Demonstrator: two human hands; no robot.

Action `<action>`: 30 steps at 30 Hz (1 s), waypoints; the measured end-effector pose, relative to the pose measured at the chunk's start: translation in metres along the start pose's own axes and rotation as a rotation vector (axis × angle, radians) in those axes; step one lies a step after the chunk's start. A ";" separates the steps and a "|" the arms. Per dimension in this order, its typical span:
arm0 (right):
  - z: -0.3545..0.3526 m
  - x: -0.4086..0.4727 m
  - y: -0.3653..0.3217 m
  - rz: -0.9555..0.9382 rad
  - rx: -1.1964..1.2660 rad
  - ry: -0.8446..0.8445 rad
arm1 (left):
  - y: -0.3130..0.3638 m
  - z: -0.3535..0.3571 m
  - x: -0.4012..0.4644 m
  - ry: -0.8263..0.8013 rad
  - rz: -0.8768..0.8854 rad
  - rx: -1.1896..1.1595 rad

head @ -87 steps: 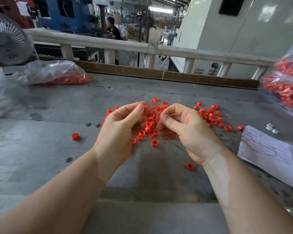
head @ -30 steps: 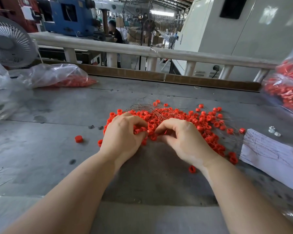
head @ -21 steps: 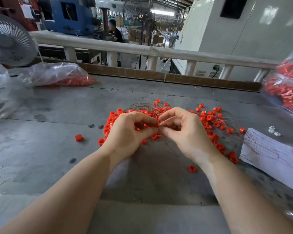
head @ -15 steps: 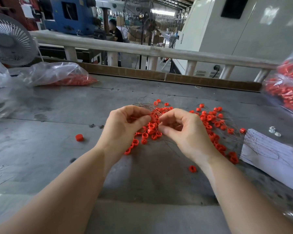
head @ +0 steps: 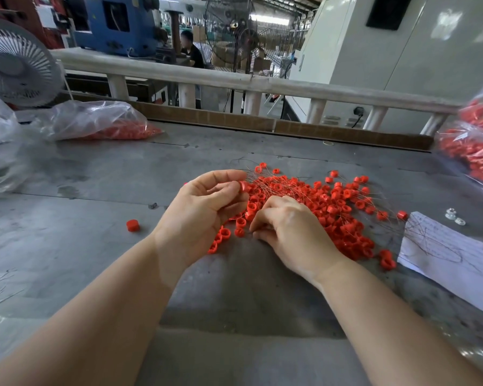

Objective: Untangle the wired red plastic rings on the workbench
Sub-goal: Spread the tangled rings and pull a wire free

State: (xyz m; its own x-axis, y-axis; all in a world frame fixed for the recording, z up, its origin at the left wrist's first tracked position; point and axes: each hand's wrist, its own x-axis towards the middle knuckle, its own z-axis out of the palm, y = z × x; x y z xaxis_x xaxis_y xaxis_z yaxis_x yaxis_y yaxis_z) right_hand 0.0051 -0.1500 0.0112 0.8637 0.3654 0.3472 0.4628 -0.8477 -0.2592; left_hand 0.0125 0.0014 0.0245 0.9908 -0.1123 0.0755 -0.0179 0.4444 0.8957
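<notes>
The grey bench fills the lower view, with a pale rail along its far edge and a strip of brown board below the rail. Beyond the rail stand a blue machine, a white cabinet, a black fan and a seated person. A white fan sits at the bench's far left. Clear bags of red parts lie at far left, and more bags at the right edge. A sheet of paper lies right of the work, thin wires across it, two small clear parts beside its far corner.

The rings, red and strung on fine wire, spread in a heap at mid-bench, partly hidden by both hands. The left hand is raised, thumb and forefinger pinching one ring at the heap's left edge, with a string of rings hanging under its palm. The right hand lies palm down on the heap, fingers curled; what they grip I cannot tell. A lone ring sits apart to the left.
</notes>
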 end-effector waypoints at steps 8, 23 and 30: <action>-0.002 0.000 0.002 0.037 -0.012 0.072 | 0.001 0.003 -0.002 -0.004 -0.055 -0.111; -0.020 0.000 0.007 0.125 0.429 0.465 | 0.004 0.005 -0.001 -0.014 -0.096 -0.248; -0.022 0.000 0.004 0.104 0.426 0.476 | 0.004 0.005 -0.001 -0.033 -0.127 -0.265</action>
State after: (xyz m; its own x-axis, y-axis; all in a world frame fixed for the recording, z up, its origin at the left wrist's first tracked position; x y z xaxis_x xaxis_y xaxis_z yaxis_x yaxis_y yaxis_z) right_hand 0.0023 -0.1615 0.0299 0.7706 -0.0043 0.6373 0.5045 -0.6068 -0.6142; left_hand 0.0108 -0.0017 0.0300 0.9780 -0.2085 -0.0121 0.1460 0.6413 0.7533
